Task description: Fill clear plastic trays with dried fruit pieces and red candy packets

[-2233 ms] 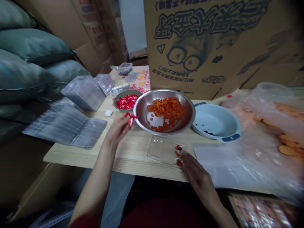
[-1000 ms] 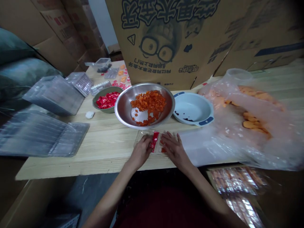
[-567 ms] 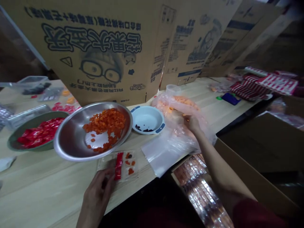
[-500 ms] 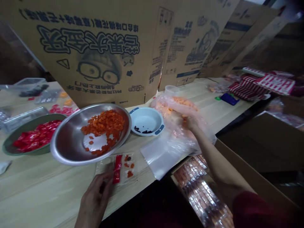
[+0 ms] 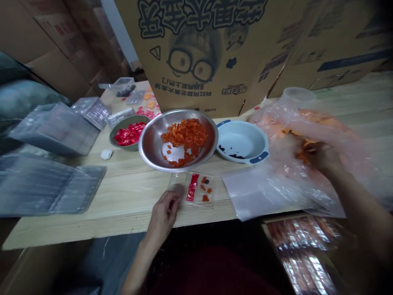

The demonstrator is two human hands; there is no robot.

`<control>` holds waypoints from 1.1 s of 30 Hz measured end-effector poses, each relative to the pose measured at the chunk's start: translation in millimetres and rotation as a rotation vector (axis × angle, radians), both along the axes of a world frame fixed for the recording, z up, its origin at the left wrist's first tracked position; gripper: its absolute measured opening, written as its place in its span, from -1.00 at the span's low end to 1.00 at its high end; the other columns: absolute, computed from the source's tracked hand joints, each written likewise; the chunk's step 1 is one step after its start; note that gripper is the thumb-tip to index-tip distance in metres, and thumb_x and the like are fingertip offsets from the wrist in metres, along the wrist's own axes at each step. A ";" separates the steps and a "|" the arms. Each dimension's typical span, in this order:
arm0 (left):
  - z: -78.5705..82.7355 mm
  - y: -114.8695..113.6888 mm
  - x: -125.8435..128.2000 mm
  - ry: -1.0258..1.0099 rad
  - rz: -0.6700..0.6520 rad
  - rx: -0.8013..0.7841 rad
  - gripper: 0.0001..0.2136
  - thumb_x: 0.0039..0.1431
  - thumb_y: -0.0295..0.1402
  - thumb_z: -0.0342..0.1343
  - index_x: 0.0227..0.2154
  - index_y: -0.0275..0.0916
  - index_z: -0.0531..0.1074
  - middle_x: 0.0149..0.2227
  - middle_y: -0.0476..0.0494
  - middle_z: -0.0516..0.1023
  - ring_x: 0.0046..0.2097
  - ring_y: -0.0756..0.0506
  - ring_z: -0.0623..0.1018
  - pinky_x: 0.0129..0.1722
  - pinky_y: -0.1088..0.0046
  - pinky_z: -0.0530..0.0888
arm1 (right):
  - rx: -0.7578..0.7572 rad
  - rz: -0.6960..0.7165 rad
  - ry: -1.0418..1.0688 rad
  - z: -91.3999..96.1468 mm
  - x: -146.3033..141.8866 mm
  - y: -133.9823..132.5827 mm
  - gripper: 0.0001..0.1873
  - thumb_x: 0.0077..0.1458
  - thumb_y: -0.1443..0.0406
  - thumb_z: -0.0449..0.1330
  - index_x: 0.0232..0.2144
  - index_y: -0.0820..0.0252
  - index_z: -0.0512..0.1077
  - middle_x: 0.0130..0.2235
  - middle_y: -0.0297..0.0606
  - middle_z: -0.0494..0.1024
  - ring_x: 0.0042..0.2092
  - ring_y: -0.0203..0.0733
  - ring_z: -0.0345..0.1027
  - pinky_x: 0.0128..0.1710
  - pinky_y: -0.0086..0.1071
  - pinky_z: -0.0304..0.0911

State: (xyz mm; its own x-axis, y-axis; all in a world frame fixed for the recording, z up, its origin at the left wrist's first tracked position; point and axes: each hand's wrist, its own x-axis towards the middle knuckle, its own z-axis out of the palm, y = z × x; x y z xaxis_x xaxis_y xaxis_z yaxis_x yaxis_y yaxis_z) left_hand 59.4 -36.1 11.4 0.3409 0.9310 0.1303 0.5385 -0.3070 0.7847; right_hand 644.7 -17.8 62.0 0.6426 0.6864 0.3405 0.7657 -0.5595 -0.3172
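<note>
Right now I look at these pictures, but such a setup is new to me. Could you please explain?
No machine: a person works barehanded, seen by one head-worn camera looking forward and down. On the table stand a steel bowl of orange pieces, a green bowl of red packets and a blue basin with dark bits. The left hand is at the left edge of a clear tray holding red items and orange bits. The right hand is at a plastic bag; whether either hand grips anything, I cannot tell.
</note>
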 end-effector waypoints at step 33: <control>-5.3 20.8 10.8 -0.434 0.053 -0.261 -0.79 0.17 -0.31 0.25 -0.13 -0.22 0.50 -0.35 -0.01 0.51 -0.35 0.00 0.46 -0.34 0.51 0.37 | 0.158 0.800 1.355 -63.3 -392.4 -6.8 -0.66 -0.05 0.08 0.48 -0.25 0.11 0.66 -0.22 -0.20 0.71 -0.15 0.00 0.61 0.00 -0.07 0.50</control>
State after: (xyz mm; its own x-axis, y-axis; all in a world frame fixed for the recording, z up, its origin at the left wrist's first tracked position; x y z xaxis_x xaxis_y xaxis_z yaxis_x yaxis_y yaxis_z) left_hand 70.3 -15.3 6.0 0.2581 0.9661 0.0099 0.1556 -0.0517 0.9865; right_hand 252.3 -24.6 -1.3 0.0213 0.9977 -0.0642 -0.0535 -0.0630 -0.9966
